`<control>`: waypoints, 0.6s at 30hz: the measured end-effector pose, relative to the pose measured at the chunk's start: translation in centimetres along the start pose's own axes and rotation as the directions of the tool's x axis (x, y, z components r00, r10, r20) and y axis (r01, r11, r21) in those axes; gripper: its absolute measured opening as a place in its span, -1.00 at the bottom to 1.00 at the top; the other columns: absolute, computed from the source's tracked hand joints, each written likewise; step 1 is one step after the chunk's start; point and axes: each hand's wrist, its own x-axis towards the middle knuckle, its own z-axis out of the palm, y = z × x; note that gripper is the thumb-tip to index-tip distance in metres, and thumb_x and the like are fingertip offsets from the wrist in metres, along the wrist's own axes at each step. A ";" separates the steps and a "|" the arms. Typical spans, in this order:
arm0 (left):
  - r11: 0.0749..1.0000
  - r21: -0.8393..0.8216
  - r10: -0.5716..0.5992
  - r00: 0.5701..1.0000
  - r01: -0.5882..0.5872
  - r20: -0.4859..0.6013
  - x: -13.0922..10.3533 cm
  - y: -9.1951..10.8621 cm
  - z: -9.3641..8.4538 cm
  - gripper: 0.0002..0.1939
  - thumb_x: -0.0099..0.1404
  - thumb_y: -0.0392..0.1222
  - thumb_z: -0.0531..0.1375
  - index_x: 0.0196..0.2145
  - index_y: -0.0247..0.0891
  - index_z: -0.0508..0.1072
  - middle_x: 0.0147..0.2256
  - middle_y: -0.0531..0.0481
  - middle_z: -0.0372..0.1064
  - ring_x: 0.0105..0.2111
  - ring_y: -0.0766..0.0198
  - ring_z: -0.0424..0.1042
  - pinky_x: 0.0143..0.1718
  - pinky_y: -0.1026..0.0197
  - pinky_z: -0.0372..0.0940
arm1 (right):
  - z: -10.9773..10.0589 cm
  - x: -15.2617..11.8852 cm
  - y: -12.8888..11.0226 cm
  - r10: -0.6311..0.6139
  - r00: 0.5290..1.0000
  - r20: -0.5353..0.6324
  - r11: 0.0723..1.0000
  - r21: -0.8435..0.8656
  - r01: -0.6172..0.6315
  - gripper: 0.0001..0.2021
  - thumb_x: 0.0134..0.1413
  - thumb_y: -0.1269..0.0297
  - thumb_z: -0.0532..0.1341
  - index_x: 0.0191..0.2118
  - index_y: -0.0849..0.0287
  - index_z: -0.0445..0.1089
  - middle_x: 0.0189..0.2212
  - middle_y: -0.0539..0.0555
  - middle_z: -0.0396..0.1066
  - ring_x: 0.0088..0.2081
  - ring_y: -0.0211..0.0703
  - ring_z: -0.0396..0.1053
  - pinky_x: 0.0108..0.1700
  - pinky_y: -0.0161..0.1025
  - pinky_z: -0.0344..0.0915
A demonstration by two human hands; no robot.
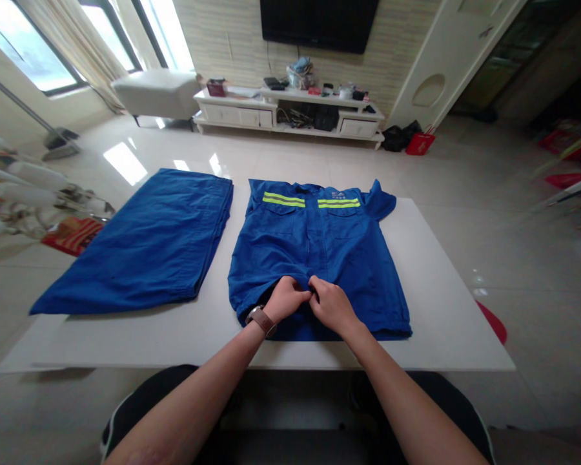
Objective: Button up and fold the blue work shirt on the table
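A blue work jacket [353, 265] with yellow-green reflective strips lies front side up, its collar toward the far edge of the white table [440, 290]. At the middle of its lower front, my left hand [286, 298] pinches the cloth, with a watch on the wrist. Close beside it, my right hand [330, 303] is closed on the same front edge. The cloth is lifted a little there, and the fingertips partly hide what they grip. Folded blue trousers [150, 239] lie to the left, apart from the jacket.
Beyond the table stand a low white TV cabinet [237, 115] with items on it and a pale bench [157, 93]. Bottles and a red bag [75, 236] are at the left. Part of a red stool [492, 323] shows past the table's right edge.
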 end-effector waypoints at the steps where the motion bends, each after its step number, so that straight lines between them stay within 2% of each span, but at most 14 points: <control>1: 1.000 0.003 -0.002 1.000 0.002 -0.001 0.0 0.0 0.0 -0.81 0.02 -0.33 0.27 -0.66 -0.26 0.34 -0.63 0.13 0.29 -0.58 0.40 0.18 -0.54 0.28 0.04 | 0.0 0.0 0.0 -0.002 1.000 -0.001 1.000 0.000 0.002 -0.81 0.18 0.45 0.06 -0.14 0.10 0.33 -0.22 0.11 0.53 -0.22 -0.09 0.46 -0.25 -0.23 0.12; 11: 1.000 0.006 -0.002 1.000 0.002 -0.001 -0.1 0.1 0.0 -0.81 0.02 -0.34 0.28 -0.65 -0.27 0.36 -0.62 0.10 0.34 -0.58 0.39 0.24 -0.54 0.29 0.06 | 0.2 0.0 0.1 -0.004 1.000 -0.001 0.999 0.037 0.004 -0.82 0.18 0.45 0.08 -0.15 0.10 0.33 -0.24 0.09 0.52 -0.23 -0.10 0.45 -0.24 -0.23 0.14; 15: 1.000 0.022 -0.012 0.999 0.011 0.041 -0.4 -0.4 -0.3 -0.85 0.06 -0.33 0.26 -0.63 -0.29 0.43 -0.60 0.04 0.42 -0.56 0.34 0.34 -0.50 0.29 0.15 | 0.0 -0.4 0.9 -0.051 0.999 -0.001 0.986 0.157 0.051 -0.83 0.21 0.41 0.10 -0.12 0.09 0.36 -0.20 0.06 0.49 -0.22 -0.16 0.43 -0.18 -0.26 0.21; 18: 0.997 0.049 -0.065 0.995 0.061 0.080 -1.4 -1.1 -0.7 -0.87 0.08 -0.31 0.25 -0.60 -0.31 0.46 -0.57 -0.02 0.49 -0.53 0.30 0.43 -0.46 0.29 0.23 | -0.5 -1.0 2.1 -0.053 0.998 -0.026 0.974 0.218 0.058 -0.84 0.29 0.30 0.10 -0.08 0.10 0.37 -0.14 0.06 0.46 -0.21 -0.17 0.42 -0.10 -0.24 0.28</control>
